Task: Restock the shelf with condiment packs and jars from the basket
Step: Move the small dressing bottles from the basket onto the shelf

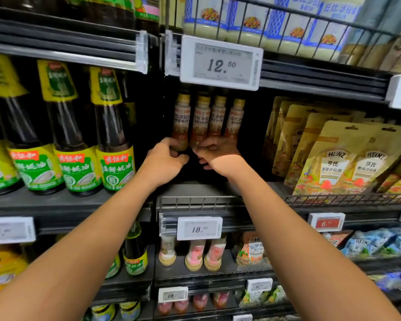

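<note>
**Hands on dressing bottles at the shelf**

Both forearms reached up to the middle shelf (195,188). The left hand (166,162) gripped the base of the leftmost dressing bottle (181,121); the right hand (218,156) grasped the second bottle (200,121). Two more stood behind. Heinz pouches (333,163) filled the wire-fronted bay to the right.
</note>
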The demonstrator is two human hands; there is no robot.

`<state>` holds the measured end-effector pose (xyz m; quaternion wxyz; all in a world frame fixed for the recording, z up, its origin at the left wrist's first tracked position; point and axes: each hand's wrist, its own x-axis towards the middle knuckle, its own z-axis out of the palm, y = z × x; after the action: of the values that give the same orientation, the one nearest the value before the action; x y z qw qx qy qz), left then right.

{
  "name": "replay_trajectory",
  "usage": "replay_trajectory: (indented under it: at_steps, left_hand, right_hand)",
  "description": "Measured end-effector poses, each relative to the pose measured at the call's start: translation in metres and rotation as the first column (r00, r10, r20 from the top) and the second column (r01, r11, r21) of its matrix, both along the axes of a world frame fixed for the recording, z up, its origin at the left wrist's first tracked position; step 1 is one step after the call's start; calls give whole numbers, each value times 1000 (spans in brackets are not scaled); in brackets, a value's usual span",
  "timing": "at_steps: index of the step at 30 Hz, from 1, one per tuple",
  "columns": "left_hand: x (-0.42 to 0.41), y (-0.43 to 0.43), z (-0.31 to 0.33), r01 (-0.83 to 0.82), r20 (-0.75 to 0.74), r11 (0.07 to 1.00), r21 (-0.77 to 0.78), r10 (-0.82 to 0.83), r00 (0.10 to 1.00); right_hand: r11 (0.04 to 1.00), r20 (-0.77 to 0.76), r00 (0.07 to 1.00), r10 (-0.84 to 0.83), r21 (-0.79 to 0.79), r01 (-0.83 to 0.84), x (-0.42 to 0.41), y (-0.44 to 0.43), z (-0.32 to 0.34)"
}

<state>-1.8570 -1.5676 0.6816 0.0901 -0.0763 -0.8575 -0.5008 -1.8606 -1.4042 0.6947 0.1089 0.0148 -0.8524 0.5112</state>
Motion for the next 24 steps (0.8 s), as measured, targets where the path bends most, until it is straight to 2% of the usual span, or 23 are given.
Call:
replay_trajectory:
  at_steps: [2, 5, 11, 19, 24]
  left_hand:
    - [17, -7, 1, -6, -68, 1000, 29, 8, 998]
    - [45, -18, 2, 5, -140, 994, 105, 10, 990]
    - [102, -42, -3, -81, -204, 970, 227, 129, 970]
    - [198, -77, -39, -310, -82, 899, 311, 350, 933]
    - [261, -105, -75, -449, -8, 836, 316, 475, 880]
  right_hand:
    - [996, 12, 997, 71, -60, -70, 17, -11, 1]
    - [978, -50, 991, 125, -162, -131, 48, -22, 7]
    - [957, -166, 962, 218, -157, -244, 98, -45, 18]
    - [876, -257, 875, 411, -155, -457, 152, -88, -18]
    - [782, -172, 802, 572, -183, -596, 186, -124, -64]
